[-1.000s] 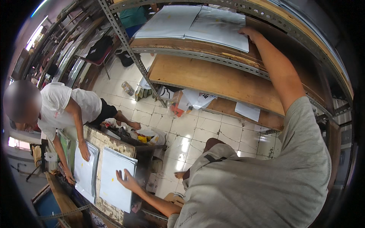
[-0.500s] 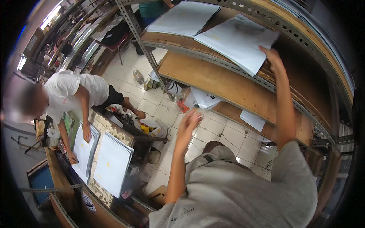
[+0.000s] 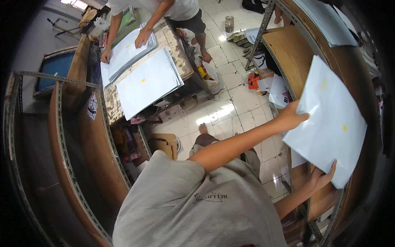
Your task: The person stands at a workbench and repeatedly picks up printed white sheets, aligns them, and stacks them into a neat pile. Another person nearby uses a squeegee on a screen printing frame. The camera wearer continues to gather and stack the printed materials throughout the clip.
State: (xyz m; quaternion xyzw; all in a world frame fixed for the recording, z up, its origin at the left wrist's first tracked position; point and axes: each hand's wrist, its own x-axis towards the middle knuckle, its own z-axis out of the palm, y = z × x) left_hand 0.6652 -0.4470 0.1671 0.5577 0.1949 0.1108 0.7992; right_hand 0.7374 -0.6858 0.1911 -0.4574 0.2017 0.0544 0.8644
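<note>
A stack of white sheets [image 3: 329, 123] with small yellow marks is held between my hands at the right, tilted over the shelf edge. My left hand [image 3: 293, 117] is closed on its left edge. At the near edge, my right hand [image 3: 323, 178] grips the stack with the thumb on top and the other fingers hidden below. The sheets partly cover the wooden shelf [image 3: 288, 45] behind them. Another pile of white sheets [image 3: 329, 20] lies on the upper shelf farther off.
Across the aisle, a co-worker's hands [image 3: 143, 37] rest on a pile of white sheets [image 3: 127, 51] on a worn table [image 3: 110, 108]. A second pile [image 3: 150, 84] lies beside it. A metal-framed rack [image 3: 61, 119] stands at left. Bags and papers [image 3: 277, 88] lie on the tiled floor [image 3: 230, 107].
My right hand has drawn the stack off the shelf toward me. My left hand, empty before, has come across and taken hold of it. The view has swung left.
</note>
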